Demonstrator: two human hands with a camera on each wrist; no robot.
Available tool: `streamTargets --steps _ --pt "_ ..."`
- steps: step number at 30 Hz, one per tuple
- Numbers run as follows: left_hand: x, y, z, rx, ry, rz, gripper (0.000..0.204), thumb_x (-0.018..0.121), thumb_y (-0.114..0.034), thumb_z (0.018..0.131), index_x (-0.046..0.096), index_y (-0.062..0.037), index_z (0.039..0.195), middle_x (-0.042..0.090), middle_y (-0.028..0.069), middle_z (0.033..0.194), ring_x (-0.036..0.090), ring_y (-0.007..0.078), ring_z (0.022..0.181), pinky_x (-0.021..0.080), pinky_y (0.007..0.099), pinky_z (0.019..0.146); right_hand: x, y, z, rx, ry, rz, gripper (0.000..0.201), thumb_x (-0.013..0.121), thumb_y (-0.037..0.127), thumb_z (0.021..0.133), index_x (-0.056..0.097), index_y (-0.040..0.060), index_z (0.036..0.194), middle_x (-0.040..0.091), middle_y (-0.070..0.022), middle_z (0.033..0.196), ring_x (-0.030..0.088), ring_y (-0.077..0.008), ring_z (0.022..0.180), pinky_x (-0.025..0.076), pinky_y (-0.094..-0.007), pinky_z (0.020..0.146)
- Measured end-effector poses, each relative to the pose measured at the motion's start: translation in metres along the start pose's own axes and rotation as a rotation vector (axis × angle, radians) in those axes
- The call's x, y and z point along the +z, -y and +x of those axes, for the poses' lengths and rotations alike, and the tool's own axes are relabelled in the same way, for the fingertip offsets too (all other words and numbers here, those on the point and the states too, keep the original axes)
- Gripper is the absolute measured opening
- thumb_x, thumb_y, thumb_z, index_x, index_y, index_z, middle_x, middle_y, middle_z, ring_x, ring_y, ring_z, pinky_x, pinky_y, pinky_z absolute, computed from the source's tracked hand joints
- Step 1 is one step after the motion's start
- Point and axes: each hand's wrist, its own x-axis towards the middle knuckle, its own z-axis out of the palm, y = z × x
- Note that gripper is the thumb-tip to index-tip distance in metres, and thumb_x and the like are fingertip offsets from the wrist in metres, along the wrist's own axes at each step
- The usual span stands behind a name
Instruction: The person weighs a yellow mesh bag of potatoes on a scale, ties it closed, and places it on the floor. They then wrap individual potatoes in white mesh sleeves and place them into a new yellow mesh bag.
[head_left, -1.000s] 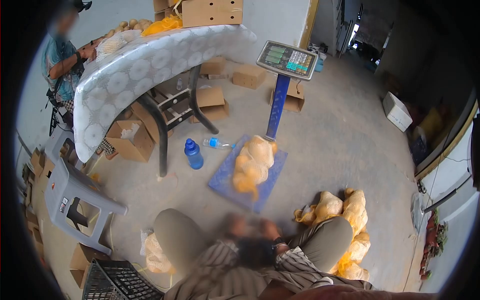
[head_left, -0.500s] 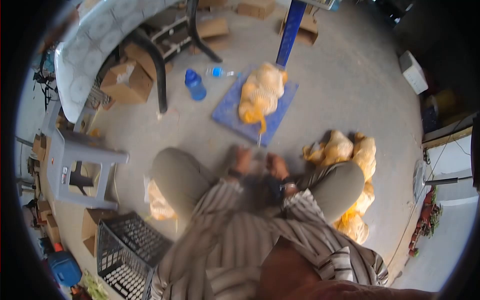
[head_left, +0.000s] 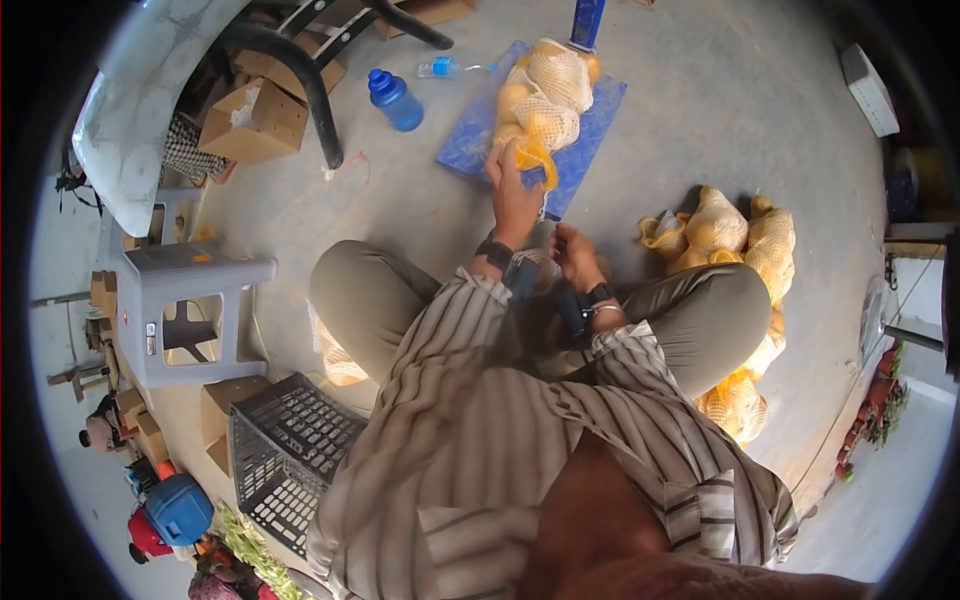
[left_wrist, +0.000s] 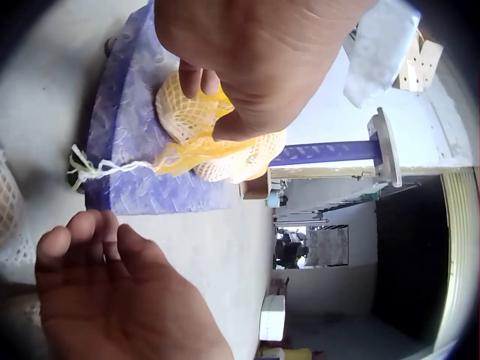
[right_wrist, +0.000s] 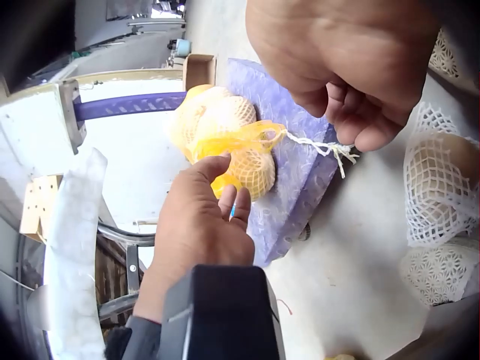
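Note:
A net bag of round produce [head_left: 553,80] lies on the blue scale platform [head_left: 595,125], its orange neck [head_left: 538,157] toward the person. My left hand [head_left: 515,205] reaches to that neck; in the left wrist view the left hand [left_wrist: 262,60] has thumb and fingers apart beside the orange netting [left_wrist: 187,156]. White string [right_wrist: 311,142] trails from the neck over the platform edge. My right hand [head_left: 578,258] is near the string's end, fingers loosely bent; the left wrist view shows a gap between right hand [left_wrist: 127,300] and string [left_wrist: 112,166].
More filled net bags [head_left: 718,225] lie by the right knee. A blue bottle [head_left: 396,100] and a clear bottle [head_left: 440,67] are left of the scale. At the left are a grey stool [head_left: 190,262], a black crate [head_left: 300,425] and a cardboard box [head_left: 255,120].
The head view has tipped downward. My left hand has moved forward to the bag's orange neck; the right hand stays lower, near the string. The bag remains on the platform.

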Motion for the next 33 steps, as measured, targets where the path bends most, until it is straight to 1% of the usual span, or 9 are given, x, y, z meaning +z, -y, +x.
streamTargets --steps 2,6,11,14,18,25,29,31,33 --pt "0.004 0.004 0.014 0.165 -0.040 0.261 0.073 0.067 0.003 0.065 0.042 -0.0087 0.133 0.029 0.0210 0.133 0.042 0.0383 0.116 0.040 0.0401 0.097 0.003 0.006 -0.001 0.014 -0.024 0.037 0.013 0.046 0.014 0.093 0.053 0.0074 0.102 0.055 -0.0027 0.083 0.054 -0.0149 0.072 0.046 -0.0305 0.061" --pt "0.008 0.020 0.035 0.208 -0.029 0.394 0.057 0.064 0.002 0.066 0.055 -0.0092 0.121 0.035 0.0198 0.131 0.042 0.0373 0.117 0.040 0.0414 0.096 0.013 0.024 -0.006 0.002 -0.039 0.071 0.014 0.047 0.016 0.094 0.054 0.0076 0.102 0.055 -0.0020 0.083 0.055 -0.0146 0.075 0.047 -0.0302 0.064" --pt "0.009 0.021 0.040 0.189 0.138 0.340 0.024 0.057 -0.001 0.075 0.067 -0.0050 0.096 0.056 0.0146 0.100 0.053 0.0340 0.099 0.044 0.0410 0.085 0.017 0.027 -0.001 0.027 -0.028 0.067 0.021 0.047 0.022 0.095 0.054 0.0066 0.106 0.058 -0.0034 0.089 0.056 -0.0156 0.078 0.047 -0.0307 0.067" --pt "0.013 0.023 0.040 0.229 0.067 0.175 0.017 0.055 -0.003 0.078 0.066 -0.0029 0.091 0.057 0.0125 0.086 0.059 0.0298 0.085 0.047 0.0374 0.076 0.021 0.034 -0.001 0.076 0.028 0.096 0.031 0.047 0.033 0.095 0.054 0.0055 0.110 0.060 -0.0052 0.097 0.058 -0.0167 0.084 0.049 -0.0321 0.072" --pt "0.000 0.028 0.010 0.047 0.102 -0.011 0.015 0.056 -0.005 0.080 0.066 -0.0019 0.091 0.058 0.0127 0.086 0.060 0.0255 0.077 0.047 0.0338 0.070 0.039 0.052 -0.013 0.066 0.138 0.194 0.050 0.047 0.050 0.093 0.052 0.0043 0.114 0.060 -0.0073 0.105 0.060 -0.0187 0.093 0.050 -0.0364 0.079" --pt "-0.028 -0.021 -0.040 -0.002 0.413 -0.072 0.015 0.057 -0.001 0.080 0.064 0.0023 0.092 0.059 0.0134 0.089 0.060 0.0215 0.079 0.048 0.0308 0.070 0.065 0.069 -0.018 -0.025 0.334 0.331 0.044 0.054 0.041 0.093 0.051 0.0019 0.111 0.061 -0.0098 0.101 0.061 -0.0180 0.090 0.052 -0.0312 0.076" --pt "-0.032 -0.019 -0.059 0.169 0.530 -0.056 0.016 0.058 0.000 0.081 0.063 0.0043 0.096 0.060 0.0126 0.094 0.061 0.0218 0.085 0.049 0.0299 0.074 0.038 0.033 0.029 0.020 0.240 0.170 0.019 0.056 0.019 0.090 0.054 0.0024 0.099 0.059 -0.0067 0.076 0.056 -0.0149 0.063 0.046 -0.0256 0.054" --pt "-0.026 0.011 -0.074 -0.272 0.552 -0.415 0.019 0.056 -0.001 0.085 0.061 0.0052 0.102 0.058 0.0112 0.104 0.061 0.0214 0.091 0.050 0.0292 0.083 0.019 0.018 0.046 -0.280 0.217 -0.154 0.006 0.055 0.011 0.086 0.056 0.0053 0.084 0.053 -0.0019 0.065 0.043 -0.0121 0.050 0.035 -0.0257 0.045" --pt "-0.033 -0.015 -0.071 -0.413 0.435 -0.546 0.028 0.054 -0.005 0.090 0.056 0.0029 0.116 0.058 0.0063 0.112 0.056 0.0142 0.101 0.050 0.0238 0.079 0.047 0.052 0.004 -0.089 -0.054 0.001 0.009 0.056 0.013 0.085 0.057 0.0064 0.080 0.053 -0.0012 0.065 0.044 -0.0112 0.051 0.035 -0.0264 0.045"
